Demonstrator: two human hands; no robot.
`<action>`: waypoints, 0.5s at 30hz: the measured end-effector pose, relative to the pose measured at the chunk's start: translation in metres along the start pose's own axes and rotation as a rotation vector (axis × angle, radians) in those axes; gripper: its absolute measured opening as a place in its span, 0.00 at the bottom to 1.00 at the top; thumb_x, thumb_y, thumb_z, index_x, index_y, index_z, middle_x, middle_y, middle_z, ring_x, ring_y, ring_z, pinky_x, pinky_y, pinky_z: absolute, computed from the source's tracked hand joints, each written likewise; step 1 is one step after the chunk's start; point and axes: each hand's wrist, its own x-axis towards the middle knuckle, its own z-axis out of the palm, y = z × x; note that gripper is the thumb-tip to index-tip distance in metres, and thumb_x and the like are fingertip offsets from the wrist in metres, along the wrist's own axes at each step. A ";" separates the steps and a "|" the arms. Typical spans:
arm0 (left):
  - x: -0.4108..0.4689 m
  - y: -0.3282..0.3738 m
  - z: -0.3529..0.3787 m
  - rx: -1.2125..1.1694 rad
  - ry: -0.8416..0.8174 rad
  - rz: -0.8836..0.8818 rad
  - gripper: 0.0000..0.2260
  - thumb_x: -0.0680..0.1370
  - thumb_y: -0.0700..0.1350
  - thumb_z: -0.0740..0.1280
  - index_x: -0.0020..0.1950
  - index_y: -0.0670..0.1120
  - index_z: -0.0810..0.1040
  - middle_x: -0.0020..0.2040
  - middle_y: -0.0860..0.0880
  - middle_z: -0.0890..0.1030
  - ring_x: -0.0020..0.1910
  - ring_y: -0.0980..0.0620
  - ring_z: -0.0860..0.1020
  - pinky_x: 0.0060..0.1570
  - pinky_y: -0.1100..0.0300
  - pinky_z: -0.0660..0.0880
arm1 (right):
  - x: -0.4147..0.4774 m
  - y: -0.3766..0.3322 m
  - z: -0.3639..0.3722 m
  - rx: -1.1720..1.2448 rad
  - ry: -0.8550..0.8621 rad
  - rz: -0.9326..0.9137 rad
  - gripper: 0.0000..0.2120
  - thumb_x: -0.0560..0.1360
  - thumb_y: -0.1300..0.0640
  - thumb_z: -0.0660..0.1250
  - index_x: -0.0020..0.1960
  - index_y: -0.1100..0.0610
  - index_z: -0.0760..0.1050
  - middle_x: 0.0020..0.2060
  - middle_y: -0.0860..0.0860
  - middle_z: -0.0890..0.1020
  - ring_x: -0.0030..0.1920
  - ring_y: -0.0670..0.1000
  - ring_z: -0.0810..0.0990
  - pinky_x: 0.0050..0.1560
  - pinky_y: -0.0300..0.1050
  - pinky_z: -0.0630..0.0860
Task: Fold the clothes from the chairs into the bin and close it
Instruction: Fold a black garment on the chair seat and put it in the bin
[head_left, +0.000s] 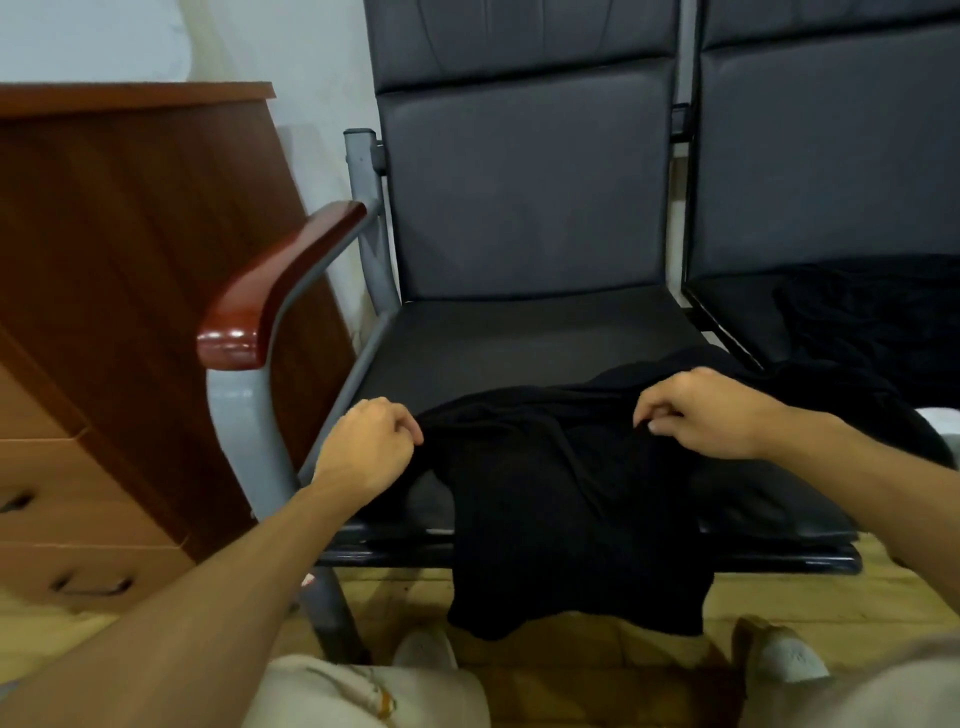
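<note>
Left hand (369, 441) is pinching the left edge of a black cloth (561, 499), with its fingers and thumb pressed together on the fabric. Right hand (711, 415) is gripping the same cloth near its top right part, with its fingers curled down into the fabric. The two hands are sitting well apart, one at each side of the cloth, and both arms are bare.

The black cloth is lying on the front part of the seat of a chair (519, 208). Its lower part is hanging over the front edge of the seat, down toward the floor (805, 597). The cloth is looking wrinkled, not flat.

The chair is dark and padded, with a gray metal frame. A shiny red-brown armrest (275, 286) is sticking out on its left side. A second chair (831, 156) of the same kind is standing just beside it on the right, and more black clothes (878, 322) are lying in a heap on that seat. It is hard to tell where the heap ends and the held cloth begins.

A brown wooden cabinet (130, 260) with drawers is standing to the left of the chair. Two white shoes (426, 649) are showing at the bottom, on the yellow wooden floor.
</note>
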 end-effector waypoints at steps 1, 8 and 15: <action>-0.003 -0.004 -0.004 -0.037 0.040 -0.032 0.16 0.77 0.36 0.58 0.38 0.52 0.78 0.47 0.51 0.76 0.39 0.52 0.74 0.39 0.57 0.70 | 0.000 -0.003 -0.001 0.023 0.060 -0.006 0.07 0.76 0.59 0.67 0.51 0.51 0.81 0.43 0.47 0.83 0.48 0.47 0.80 0.54 0.43 0.75; -0.009 -0.010 0.003 0.090 -0.271 0.214 0.17 0.78 0.38 0.64 0.66 0.49 0.76 0.61 0.51 0.73 0.65 0.51 0.68 0.67 0.60 0.61 | 0.004 -0.009 0.002 0.100 0.118 0.004 0.06 0.77 0.58 0.67 0.48 0.48 0.79 0.41 0.44 0.80 0.45 0.45 0.78 0.51 0.42 0.74; 0.003 0.006 0.019 0.119 -0.317 0.165 0.17 0.80 0.42 0.64 0.69 0.49 0.67 0.66 0.50 0.71 0.67 0.51 0.69 0.64 0.58 0.68 | 0.011 -0.002 0.000 0.139 0.077 0.108 0.08 0.78 0.58 0.66 0.43 0.46 0.75 0.38 0.44 0.81 0.44 0.44 0.79 0.51 0.46 0.76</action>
